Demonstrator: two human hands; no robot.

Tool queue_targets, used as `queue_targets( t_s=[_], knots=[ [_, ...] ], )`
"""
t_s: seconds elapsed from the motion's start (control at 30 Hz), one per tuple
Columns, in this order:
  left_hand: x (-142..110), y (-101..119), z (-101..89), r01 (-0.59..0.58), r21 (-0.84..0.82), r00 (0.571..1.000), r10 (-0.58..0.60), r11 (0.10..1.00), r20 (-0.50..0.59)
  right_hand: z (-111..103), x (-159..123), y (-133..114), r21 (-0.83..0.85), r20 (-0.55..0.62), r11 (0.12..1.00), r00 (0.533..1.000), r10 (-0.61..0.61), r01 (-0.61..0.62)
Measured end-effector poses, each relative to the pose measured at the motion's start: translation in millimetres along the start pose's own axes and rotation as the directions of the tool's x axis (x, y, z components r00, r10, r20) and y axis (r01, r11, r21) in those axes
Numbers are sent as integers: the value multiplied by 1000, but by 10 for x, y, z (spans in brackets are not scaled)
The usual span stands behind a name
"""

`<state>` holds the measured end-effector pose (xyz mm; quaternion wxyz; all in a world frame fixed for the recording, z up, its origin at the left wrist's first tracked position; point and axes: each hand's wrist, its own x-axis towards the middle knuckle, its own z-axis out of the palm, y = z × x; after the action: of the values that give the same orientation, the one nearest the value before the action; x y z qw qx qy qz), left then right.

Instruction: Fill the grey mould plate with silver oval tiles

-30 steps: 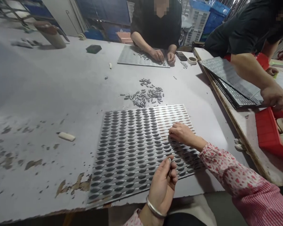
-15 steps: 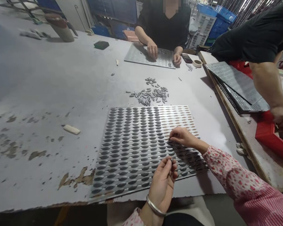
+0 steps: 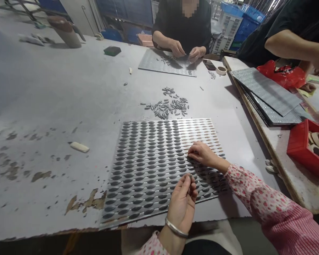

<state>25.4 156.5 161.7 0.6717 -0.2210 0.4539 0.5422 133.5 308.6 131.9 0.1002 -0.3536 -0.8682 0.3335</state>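
Beyond the board (image 3: pixel 196 132), pieces (image 3: pixel 163 113) perhaps touch its edge.

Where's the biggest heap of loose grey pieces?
In the head view, the heap lies slightly right of centre on the table, just beyond the near panel.

At nine o'clock lies a stubby off-white block (image 3: pixel 80 147) with a dark tip. A brown-and-grey cylindrical jug (image 3: pixel 69 37) with a handle stands between ten and eleven; a flat dark green angular block (image 3: pixel 112 51) rests at eleven. Between one and two, a dark rectangular object (image 3: pixel 209 64) sits near a cream tape ring (image 3: pixel 220 73). At three, a red plastic bin (image 3: pixel 297 147) holds pale tape rolls (image 3: pixel 318 152).
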Motion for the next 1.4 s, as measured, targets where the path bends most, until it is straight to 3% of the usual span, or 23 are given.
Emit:
queue_targets(
  t_s=[0.07,0.2,0.4,0.5,0.57,0.63,0.73,0.83,1.03,1.17,1.4],
  knots=[
    [3,16,44,-14,-18,1000,13,1000,-11,-56,-95,-123,200,30,980,1000,-3,-3],
    [1,31,121,-21,-30,1000,22,999,19,-153,-314,-327,542,132,840,987,-92,5],
    [10,0,154,29,1,995,-29,1000,98,-161,-460,-322,651,123,759,988,-93,-10],
    [2,-24,133,17,18,996,-18,1000,82,-133,-453,-212,662,101,749,994,-44,-34],
    [-20,-31,115,31,-6,999,-31,999,42,-123,-417,-98,615,44,786,998,36,-56],
    [-54,-27,101,59,-36,998,-58,998,34,-114,-363,32,462,-25,883,994,105,-82],
    [-106,-9,98,71,-14,993,-69,997,92,-78,-284,187,131,-54,990,997,63,-55],
    [-135,6,108,70,32,992,-72,997,102,-13,-240,240,-41,-39,999,999,4,-5],
    [-134,7,101,94,74,995,-96,993,20,9,-213,237,-126,-16,992,1000,-1,-1],
    [-99,-5,87,26,95,999,-28,995,16,-3,-177,254,-115,41,993,999,6,-1],
    [45,55,50,-128,125,992,128,984,8,12,-137,162,-123,-91,986,990,104,-115]
  ],
)
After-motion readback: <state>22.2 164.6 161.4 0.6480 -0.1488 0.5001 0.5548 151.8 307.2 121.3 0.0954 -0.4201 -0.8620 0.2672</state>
